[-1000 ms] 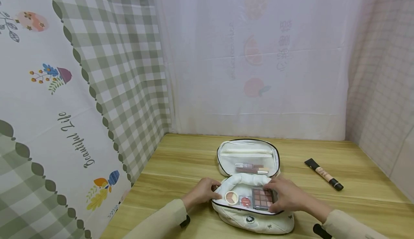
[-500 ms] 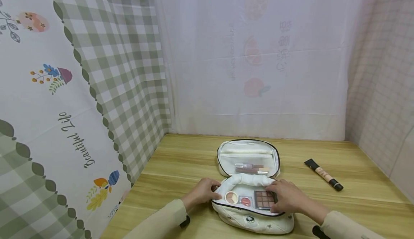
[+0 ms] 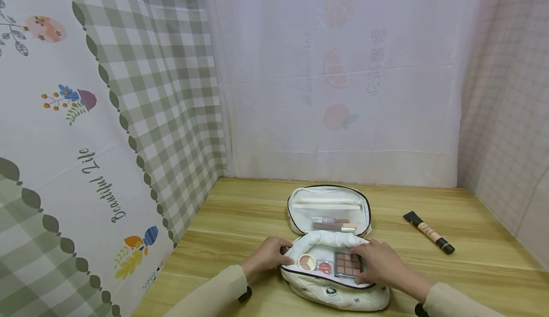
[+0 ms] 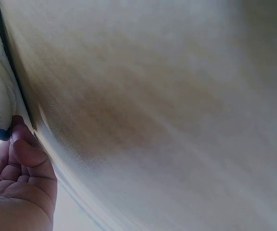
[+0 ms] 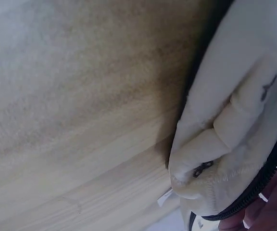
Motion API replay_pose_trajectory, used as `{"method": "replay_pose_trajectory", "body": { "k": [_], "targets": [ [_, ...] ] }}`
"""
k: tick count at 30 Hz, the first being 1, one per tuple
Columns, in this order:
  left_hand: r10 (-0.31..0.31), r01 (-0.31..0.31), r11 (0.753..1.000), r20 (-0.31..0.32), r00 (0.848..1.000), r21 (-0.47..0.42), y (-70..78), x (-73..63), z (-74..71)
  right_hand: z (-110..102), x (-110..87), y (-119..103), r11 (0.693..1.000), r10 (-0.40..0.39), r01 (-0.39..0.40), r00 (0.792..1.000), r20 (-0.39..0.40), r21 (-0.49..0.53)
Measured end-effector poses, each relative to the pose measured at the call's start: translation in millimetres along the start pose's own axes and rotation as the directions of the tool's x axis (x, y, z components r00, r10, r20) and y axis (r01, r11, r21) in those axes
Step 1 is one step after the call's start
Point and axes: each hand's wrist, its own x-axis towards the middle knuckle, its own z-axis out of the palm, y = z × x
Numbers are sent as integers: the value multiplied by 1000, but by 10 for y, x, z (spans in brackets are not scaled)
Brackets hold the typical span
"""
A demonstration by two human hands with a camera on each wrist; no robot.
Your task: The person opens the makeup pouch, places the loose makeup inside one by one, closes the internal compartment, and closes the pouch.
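Observation:
A cream quilted makeup bag point(image 3: 339, 294) stands unzipped on the table, its lid folded back. Inside, from left to right, lie a round three-colour compact point(image 3: 307, 262), a small clear-cased blush point(image 3: 325, 267) and an eyeshadow palette point(image 3: 347, 264) with a grid of brownish pans. My left hand point(image 3: 268, 254) pinches the bag's left rim; the left wrist view shows thumb and finger point(image 4: 30, 153) at the dark-edged fabric. At the other end, my right hand point(image 3: 379, 263) reaches over the rim and grips the palette's right side. Its fingers point(image 5: 268, 207) show partly past the zipper in the right wrist view.
Two lip gloss tubes point(image 3: 333, 223) lie in the opened lid point(image 3: 329, 195). A beige tube with black ends point(image 3: 429, 232) rests on the wooden table point(image 3: 240, 212) to the right. Cloth curtains point(image 3: 334, 155) enclose the back and sides.
The palette shifted slightly right with my right hand, then back left against the blush, which moved a little left. My left hand kept its place on the rim.

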Motion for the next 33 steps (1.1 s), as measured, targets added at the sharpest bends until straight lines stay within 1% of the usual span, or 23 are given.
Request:
{"method": "replay_pose_trajectory", "body": {
  "k": [3,9,14,17,19,29,31,33],
  "targets": [
    [-5,5,1000,-1,1000,0,1,-3,1,6,-3,-15,1000,8,-8,1000,10,-20],
    [-26,26,1000,-8,1000,1,10,-2,9,-27,-7,-5,999,-28,29,999,28,-37],
    [-21,21,1000,-9,1000,5,9,-3,15,-54,0,-3,999,-22,24,998,67,-36],
    [-17,17,1000,-9,1000,7,6,0,13,-67,-4,-2,999,-22,24,997,76,-26],
    [-17,17,1000,-9,1000,7,5,2,11,-78,-13,-3,999,-30,32,997,71,-26],
    [-25,25,1000,-5,1000,-1,-6,5,15,-135,-45,-22,996,-85,85,996,-4,-30],
    [-25,25,1000,-4,1000,-5,-8,4,17,-143,-44,-23,996,-84,84,996,-11,-26],
    [-24,24,1000,-4,1000,-8,-9,3,17,-151,-42,-21,998,-66,66,998,-11,-11]
  ]
}}
